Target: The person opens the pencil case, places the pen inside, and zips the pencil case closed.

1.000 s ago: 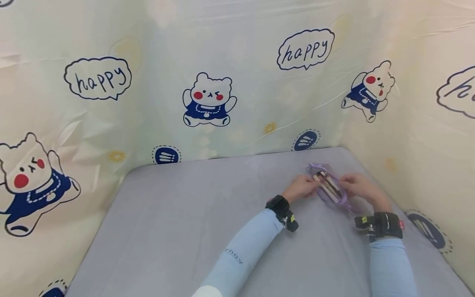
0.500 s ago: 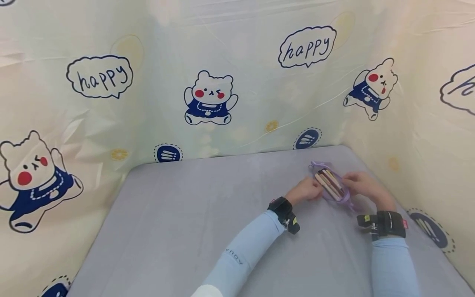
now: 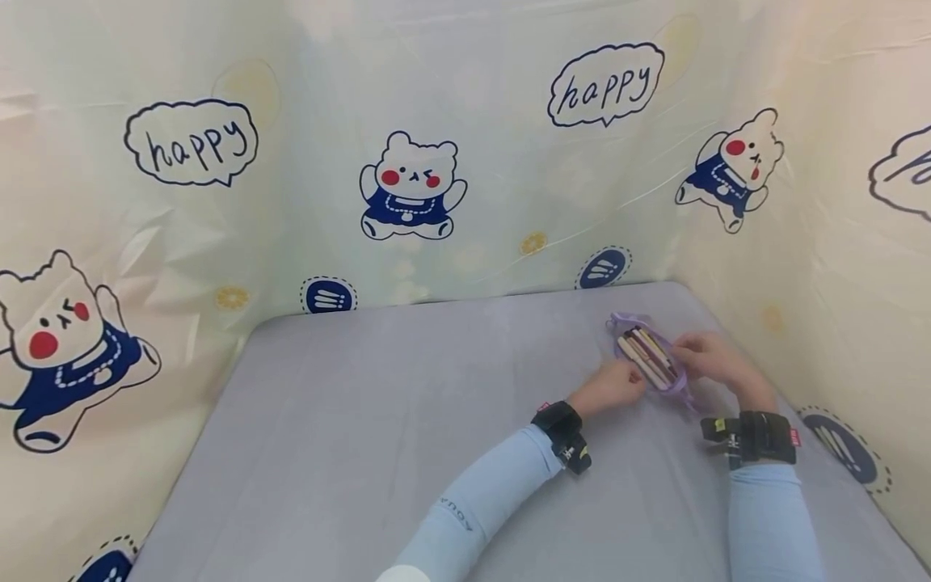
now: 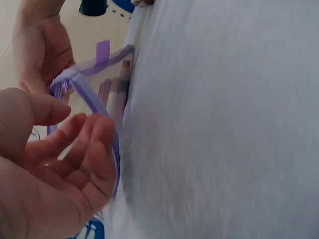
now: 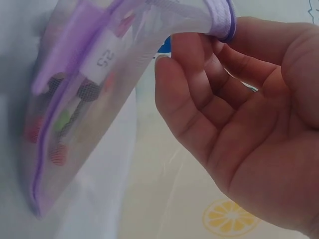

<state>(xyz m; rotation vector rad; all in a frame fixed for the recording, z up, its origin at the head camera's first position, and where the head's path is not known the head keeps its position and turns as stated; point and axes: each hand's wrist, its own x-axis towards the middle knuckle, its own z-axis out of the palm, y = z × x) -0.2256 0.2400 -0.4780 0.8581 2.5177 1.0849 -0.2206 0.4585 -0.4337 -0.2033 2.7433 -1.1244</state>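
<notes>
A see-through mesh pencil case (image 3: 680,389) with purple trim lies open on the right part of the bed-like surface. Several slim pens or pencils (image 3: 646,356), pale and dark, lie lengthwise inside it. My right hand (image 3: 709,357) pinches the case's purple zipper edge between thumb and fingers, drawing that side up, as the right wrist view also shows. My left hand (image 3: 611,384) is at the near-left side of the case. In the left wrist view its fingers (image 4: 82,144) bend loosely at the zipper edge (image 4: 89,94), with the thumb apart from them.
Grey cloth (image 3: 407,436) covers the padded surface. Around it hangs a pale curtain (image 3: 494,162) printed with bears and the word happy, close behind the far edge and beside the right hand. Each wrist wears a black strapped camera (image 3: 764,436).
My left hand has come away from over the pens and shifted slightly nearer me and right. The mouth of the case shows wider and more pens are visible. The right hand keeps its hold.
</notes>
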